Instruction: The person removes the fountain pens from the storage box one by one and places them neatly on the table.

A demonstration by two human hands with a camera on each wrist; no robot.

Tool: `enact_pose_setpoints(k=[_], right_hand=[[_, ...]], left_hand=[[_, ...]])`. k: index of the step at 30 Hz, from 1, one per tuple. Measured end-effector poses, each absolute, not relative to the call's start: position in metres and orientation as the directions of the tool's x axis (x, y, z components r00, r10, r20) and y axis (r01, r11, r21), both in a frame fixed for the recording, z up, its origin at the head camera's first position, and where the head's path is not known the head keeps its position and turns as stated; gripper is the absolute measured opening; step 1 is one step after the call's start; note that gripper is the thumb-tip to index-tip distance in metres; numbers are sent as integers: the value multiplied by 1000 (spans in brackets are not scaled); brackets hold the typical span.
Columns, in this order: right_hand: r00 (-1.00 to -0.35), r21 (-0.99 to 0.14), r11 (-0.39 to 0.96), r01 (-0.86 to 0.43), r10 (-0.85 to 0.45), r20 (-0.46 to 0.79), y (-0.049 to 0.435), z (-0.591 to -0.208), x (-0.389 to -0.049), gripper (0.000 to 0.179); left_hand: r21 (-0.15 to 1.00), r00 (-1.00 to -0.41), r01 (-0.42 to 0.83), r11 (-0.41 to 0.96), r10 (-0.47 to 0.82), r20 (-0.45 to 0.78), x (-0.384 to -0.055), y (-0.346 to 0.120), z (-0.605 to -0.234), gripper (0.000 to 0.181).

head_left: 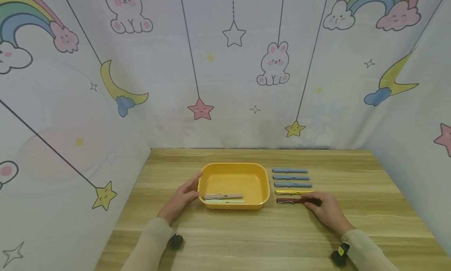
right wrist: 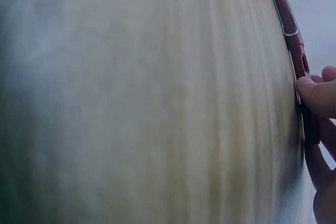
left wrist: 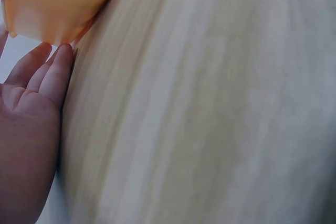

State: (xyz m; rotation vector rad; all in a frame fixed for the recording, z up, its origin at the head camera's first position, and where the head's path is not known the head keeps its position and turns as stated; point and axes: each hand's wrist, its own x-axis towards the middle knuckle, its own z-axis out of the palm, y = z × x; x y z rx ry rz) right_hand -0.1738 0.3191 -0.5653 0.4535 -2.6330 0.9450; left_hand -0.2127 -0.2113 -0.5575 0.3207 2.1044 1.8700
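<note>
A yellow plastic tray (head_left: 232,206) sits on the table, with a pinkish pen (head_left: 229,196) and a pale green pen (head_left: 229,201) along its near side. My left hand (head_left: 179,200) rests against the tray's left wall with fingers extended; its fingertips touch the side in the left wrist view. My right hand (head_left: 327,210) pinches a dark red pen (head_left: 287,201) near its right end, between thumb and fingers. In the right wrist view the dark red pen (right wrist: 286,17) appears at or just above the tabletop. Just beyond it lies a yellow pen (head_left: 289,192), partly covered by the hand.
Three blue pens (head_left: 292,185) lie in a column right of the tray, beyond the yellow pen. The wood-grain table (head_left: 253,239) is bounded by cartoon-printed curtains (head_left: 232,87) at the back and both sides.
</note>
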Motion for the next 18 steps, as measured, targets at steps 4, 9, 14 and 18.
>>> enact_pose_setpoints(k=[4,9,14,18], right_hand=[[-894,-549,732,-403,-187,407,320,-565,-174,31],[-895,-554,730,-400,-181,408,320,-559,-173,33],[-927,-603,722,-339,-145,347,317,-548,-172,32],[-940,-644,697,-315,-134,315,310,-538,-173,35]], left_hand=[[992,-928,-32,120,365,-74,-212,-211,-558,68],[994,-925,-22,103,375,-59,-213,-211,-559,69],[993,-929,-4,117,367,-46,-214,-211,-560,68],[992,-929,-6,128,365,-53,-214,-212,-560,68]])
